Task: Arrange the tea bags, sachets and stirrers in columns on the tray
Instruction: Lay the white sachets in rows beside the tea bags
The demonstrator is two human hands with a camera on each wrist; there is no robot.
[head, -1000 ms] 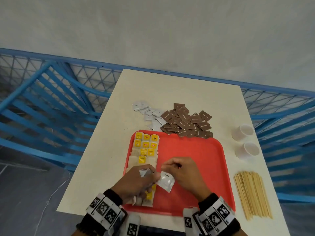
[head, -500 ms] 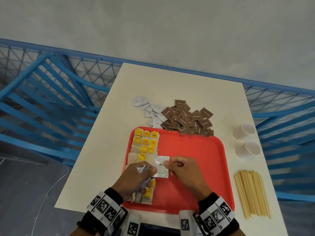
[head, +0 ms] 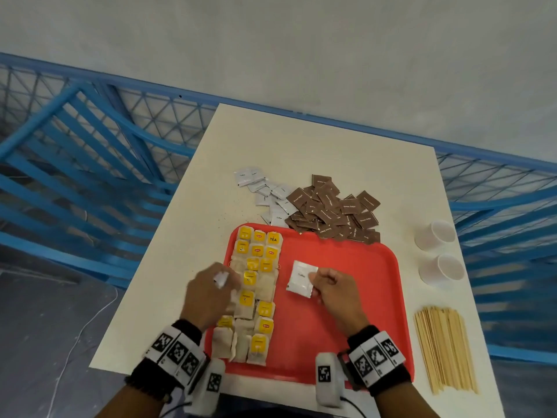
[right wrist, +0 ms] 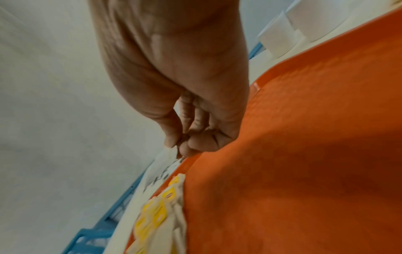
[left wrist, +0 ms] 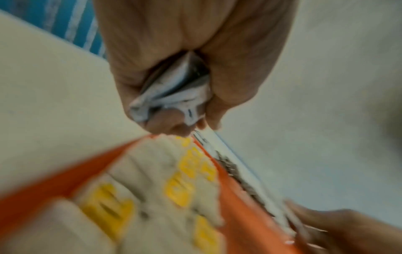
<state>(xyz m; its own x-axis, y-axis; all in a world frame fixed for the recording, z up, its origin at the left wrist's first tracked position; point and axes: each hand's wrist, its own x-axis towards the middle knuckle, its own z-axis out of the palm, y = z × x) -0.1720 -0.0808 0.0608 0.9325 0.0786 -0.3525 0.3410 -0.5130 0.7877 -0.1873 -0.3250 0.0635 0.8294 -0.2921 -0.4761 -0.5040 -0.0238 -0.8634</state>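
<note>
Right hand pinches white sachet — over tray.

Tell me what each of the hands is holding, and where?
The right hand pinches one white coffee sachet by its right edge, over the red tray. The left hand grips a bunch of white sachets, crumpled in its fist.

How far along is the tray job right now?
Done: tea bags fill columns on the red tray's left side. In hand: right hand pinches one white sachet beside them; left hand grips more. Left: white pile, brown sachets, stirrers.
</note>
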